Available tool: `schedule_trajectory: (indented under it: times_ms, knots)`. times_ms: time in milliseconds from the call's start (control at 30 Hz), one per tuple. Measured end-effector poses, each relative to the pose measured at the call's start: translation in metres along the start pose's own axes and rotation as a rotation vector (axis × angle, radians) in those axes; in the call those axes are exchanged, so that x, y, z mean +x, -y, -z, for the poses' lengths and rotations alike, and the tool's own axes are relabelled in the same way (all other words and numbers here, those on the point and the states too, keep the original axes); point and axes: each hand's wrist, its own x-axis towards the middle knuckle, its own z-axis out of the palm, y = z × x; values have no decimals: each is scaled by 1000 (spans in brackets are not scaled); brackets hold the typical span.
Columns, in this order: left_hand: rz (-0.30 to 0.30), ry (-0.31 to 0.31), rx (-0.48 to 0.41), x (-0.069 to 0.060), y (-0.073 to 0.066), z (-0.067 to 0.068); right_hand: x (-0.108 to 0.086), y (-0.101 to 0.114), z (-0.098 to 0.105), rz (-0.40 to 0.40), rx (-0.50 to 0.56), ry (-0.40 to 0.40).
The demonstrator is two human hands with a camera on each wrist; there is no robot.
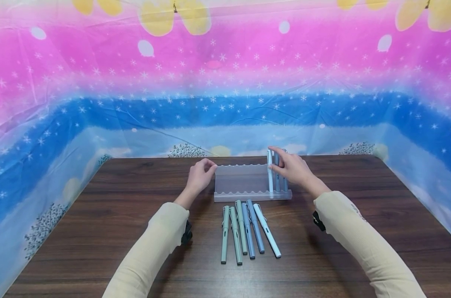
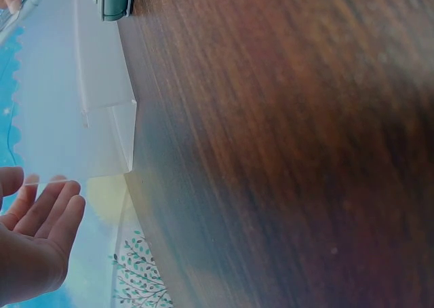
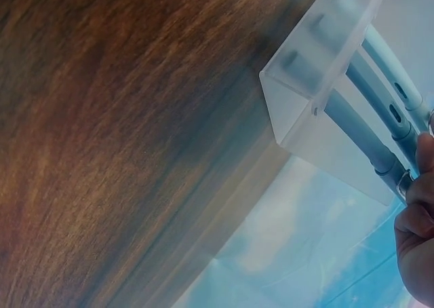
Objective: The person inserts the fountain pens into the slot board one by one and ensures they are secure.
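Note:
A clear, frosted pen rack [image 1: 242, 180] with scalloped edges stands on the table. My left hand [image 1: 201, 177] pinches its upper left corner, thumb and fingers on either side of the thin panel in the left wrist view. At the right end, my right hand [image 1: 295, 169] holds a pale blue pen [image 1: 270, 176] between thumb and fingers. That pen stands upright in a notch of the rack. Beside it two blue-grey pens [image 3: 356, 131] lean in their own notches, partly hidden by the right hand in the head view.
In front of the rack several capped pens lie side by side: green pens [image 1: 234, 236], blue-grey pens [image 1: 256, 227] and one pale blue pen [image 1: 268, 231]. The brown wooden table [image 1: 117, 231] ends at a patterned cloth backdrop [image 1: 154, 107] behind the rack.

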Motion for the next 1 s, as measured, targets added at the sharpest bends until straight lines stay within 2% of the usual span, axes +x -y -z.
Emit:
schedule_trajectory:
  times_ms: [533, 667, 800, 1000]
  knots:
    - [-5, 2, 3, -2, -2, 1, 0, 3, 2, 0, 17, -14]
    - [-5, 3, 7, -1, -2, 1, -2, 2, 2, 32, 49, -57]
    - [-4, 3, 8, 0, -1, 0, -6, 2, 1, 80, 38, -92]
    - [-1, 1, 6, 0, 0, 0, -19, 4, -6, 157, 38, -79]
